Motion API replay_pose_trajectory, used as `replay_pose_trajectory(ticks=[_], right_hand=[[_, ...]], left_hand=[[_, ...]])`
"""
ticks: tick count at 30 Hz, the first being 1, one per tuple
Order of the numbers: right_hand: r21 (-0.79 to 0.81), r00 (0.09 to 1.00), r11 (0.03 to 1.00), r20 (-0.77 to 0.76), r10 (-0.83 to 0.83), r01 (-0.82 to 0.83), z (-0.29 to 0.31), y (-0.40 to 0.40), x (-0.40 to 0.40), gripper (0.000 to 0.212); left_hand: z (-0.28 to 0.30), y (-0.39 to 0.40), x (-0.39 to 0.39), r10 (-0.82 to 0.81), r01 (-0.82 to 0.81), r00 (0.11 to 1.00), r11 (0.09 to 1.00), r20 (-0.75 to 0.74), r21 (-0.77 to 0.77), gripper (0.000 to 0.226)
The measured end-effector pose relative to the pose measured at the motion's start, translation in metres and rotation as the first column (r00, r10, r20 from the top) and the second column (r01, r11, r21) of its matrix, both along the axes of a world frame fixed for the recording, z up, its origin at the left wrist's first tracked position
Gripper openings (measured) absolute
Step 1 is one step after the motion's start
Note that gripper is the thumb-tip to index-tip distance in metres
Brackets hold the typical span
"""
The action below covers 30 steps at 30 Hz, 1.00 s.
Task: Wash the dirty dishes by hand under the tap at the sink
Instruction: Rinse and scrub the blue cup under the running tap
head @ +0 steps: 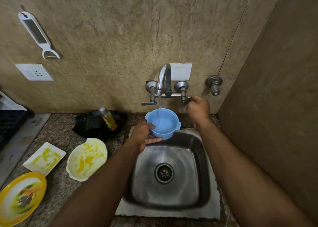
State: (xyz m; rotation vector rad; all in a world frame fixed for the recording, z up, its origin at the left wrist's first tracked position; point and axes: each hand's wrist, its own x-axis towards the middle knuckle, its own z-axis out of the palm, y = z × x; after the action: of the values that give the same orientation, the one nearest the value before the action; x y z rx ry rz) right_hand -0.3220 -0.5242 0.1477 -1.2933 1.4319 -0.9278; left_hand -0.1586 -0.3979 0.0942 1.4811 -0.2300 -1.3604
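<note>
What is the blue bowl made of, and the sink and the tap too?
The blue bowl looks like plastic: one even matte colour, with small moulded handles at its rim. The sink looks like stainless steel: grey, brushed, with soft reflections. The tap seems to be shiny chrome-plated metal, since it mirrors the light, though I cannot tell what metal lies beneath.

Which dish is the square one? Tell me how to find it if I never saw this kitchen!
Start at the steel sink and look left along the speckled counter. Past the round white bowl smeared with yellow lies the square dish, just above the yellow-rimmed plate. It is the only dirty dish with straight sides and corners; the others are round.
</note>
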Motion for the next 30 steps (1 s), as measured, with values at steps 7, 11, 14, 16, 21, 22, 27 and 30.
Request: replay_pose_trajectory(ticks=[7,11,14,16,21,22,27,30], right_hand=[[-0.189,0.918,0.958,-0.374,0.132,-0.215,0.007,0.020,-0.001,0.052],[0.043,0.905,0.957,-0.317,0.284,-0.286,-0.024,0.041,-0.010,0.056],[0.334,0.928,0.887,-0.079,0.363,-0.318,-0.047,0.060,-0.014,0.035],[0.453,0.930,0.817,0.091,0.356,-0.357,-0.053,0.075,-0.022,0.036],[0.484,0.970,0.845,0.191,0.151,-0.226,-0.073,0.076,-0.030,0.049],[0.475,0.969,0.854,0.215,0.119,-0.210,-0.074,0.074,-0.024,0.048],[0.494,0.933,0.799,0.279,0.227,-0.342,-0.063,0.085,0.002,0.043],[0.533,0.925,0.757,0.172,0.340,-0.377,-0.071,0.085,-0.010,0.041]], left_hand=[[-0.001,-0.001,-0.002,0.006,-0.005,1.000,0.999,0.023,-0.040,0.038],[-0.003,0.002,-0.003,-0.002,0.005,0.999,0.998,0.039,-0.059,0.037],[-0.007,0.012,-0.004,-0.056,0.060,0.996,0.996,0.072,-0.060,0.041],[-0.015,0.022,-0.005,-0.112,0.118,0.988,0.992,0.110,-0.053,0.042],[-0.028,0.046,-0.005,-0.175,0.182,0.974,0.982,0.142,-0.040,0.030],[-0.027,0.046,-0.002,-0.159,0.164,0.976,0.986,0.148,-0.022,0.031],[-0.016,0.042,0.009,-0.024,0.017,0.990,0.999,0.136,0.048,0.050],[-0.017,0.047,0.014,-0.029,0.013,0.989,0.994,0.147,0.109,0.055]])
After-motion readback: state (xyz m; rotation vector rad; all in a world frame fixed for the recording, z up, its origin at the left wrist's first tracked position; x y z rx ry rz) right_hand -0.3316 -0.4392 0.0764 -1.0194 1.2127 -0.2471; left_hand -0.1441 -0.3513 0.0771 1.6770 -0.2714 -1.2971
